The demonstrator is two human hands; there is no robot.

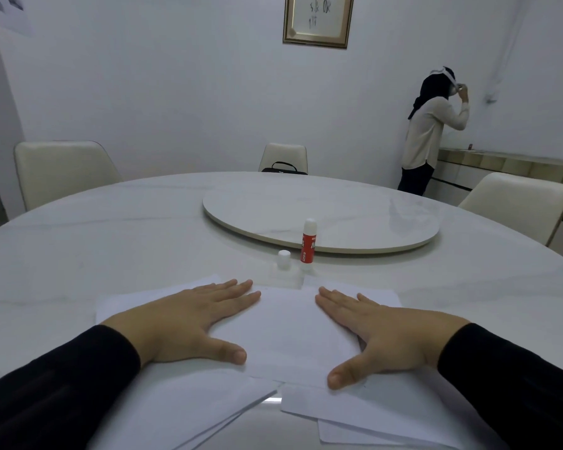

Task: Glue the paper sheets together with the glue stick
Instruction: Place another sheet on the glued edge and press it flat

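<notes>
Your left hand (189,319) and right hand (381,332) lie flat on the sheets (286,332), fingers straight and close together, thumbs spread | sheets overlap on the surface (111,241) | glue stick (308,241) stands uncapped beyond them, cap (283,259) just beside it

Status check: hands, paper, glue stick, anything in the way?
Left hand and right hand flat on paper sheets. Glue stick upright beyond, cap off beside it. Nothing blocking.

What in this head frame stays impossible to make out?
- Glue between the paper sheets: hidden by the top sheet and by the left hand and right hand lying flat on it.
- Glue stick label: too small to read.
- Near ends of the sheets: cut off by the bottom edge.
</notes>
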